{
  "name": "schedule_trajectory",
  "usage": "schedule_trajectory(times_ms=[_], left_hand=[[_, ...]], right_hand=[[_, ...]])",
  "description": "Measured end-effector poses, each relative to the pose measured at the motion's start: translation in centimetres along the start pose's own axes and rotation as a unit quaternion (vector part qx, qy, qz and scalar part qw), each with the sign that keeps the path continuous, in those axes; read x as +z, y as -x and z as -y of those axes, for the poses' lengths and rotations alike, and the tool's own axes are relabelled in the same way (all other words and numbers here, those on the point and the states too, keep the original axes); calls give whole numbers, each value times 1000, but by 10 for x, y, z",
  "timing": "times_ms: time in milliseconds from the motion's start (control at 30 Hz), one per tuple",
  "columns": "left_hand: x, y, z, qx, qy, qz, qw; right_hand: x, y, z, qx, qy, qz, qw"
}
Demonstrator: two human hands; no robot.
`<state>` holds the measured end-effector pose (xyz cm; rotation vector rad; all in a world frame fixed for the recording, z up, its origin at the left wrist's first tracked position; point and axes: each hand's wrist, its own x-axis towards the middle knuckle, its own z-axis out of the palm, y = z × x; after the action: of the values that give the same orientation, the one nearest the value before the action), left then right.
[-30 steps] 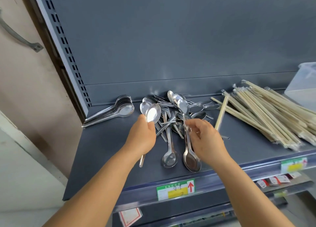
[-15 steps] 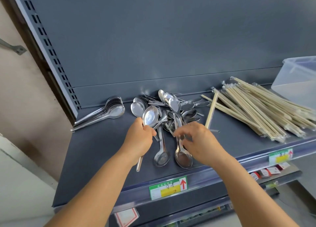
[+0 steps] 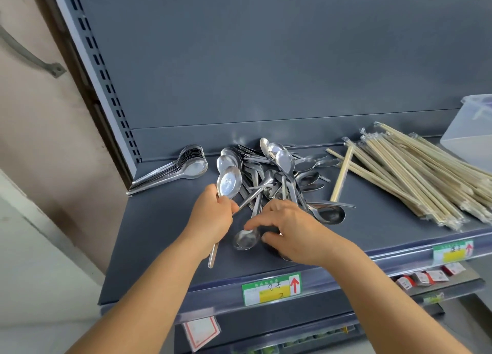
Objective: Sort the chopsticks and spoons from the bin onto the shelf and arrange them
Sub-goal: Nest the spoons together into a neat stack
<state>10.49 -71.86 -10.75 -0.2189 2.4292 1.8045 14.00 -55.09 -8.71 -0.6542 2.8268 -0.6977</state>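
On the matte grey metal shelf (image 3: pixel 149 236), the left hand (image 3: pixel 213 218) is curled round the flat handle of a polished steel spoon (image 3: pixel 228 184), its oval bowl standing up at 12 o'clock from the fist and the handle's end poking out at 6 o'clock. The right hand (image 3: pixel 290 231) hovers with fingers bent and spread over two spoons lying bowl-toward-the-edge; its fingertips (image 3: pixel 250 224) touch the one at its 9 o'clock (image 3: pixel 246 237), but whether they grip it cannot be told. At 12 o'clock from both hands lies a tangled heap of shiny spoons (image 3: pixel 277 172). At 10 o'clock, a neat nested stack of spoons (image 3: pixel 183 167) rests with bare shelf around it. At 2 o'clock, pale wooden chopsticks in clear wrappers (image 3: pixel 415 178) fan toward the shelf's front lip; one pair (image 3: pixel 342 176) lies apart, beside the heap. A translucent plastic bin (image 3: pixel 468 138) sits at the far right.
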Motion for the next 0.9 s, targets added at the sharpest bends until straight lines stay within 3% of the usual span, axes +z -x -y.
schedule_trajectory(times_ms=[233, 333, 467, 633, 900], left_hand=[[-21, 7, 6, -13, 22, -31, 999], [-29, 9, 9, -20, 29, -49, 998], [-41, 8, 12, -19, 55, -109, 992], [-44, 13, 5, -6, 106, -132, 986], [-38, 19, -9, 58, 158, -85, 982]], right_hand=[[11, -25, 18, -41, 40, 3, 998], [20, -34, 19, -55, 38, -53, 996], [27, -46, 23, -51, -59, -190, 979], [24, -60, 46, 4, -170, -281, 945], [29, -76, 73, 1, -226, -292, 929]])
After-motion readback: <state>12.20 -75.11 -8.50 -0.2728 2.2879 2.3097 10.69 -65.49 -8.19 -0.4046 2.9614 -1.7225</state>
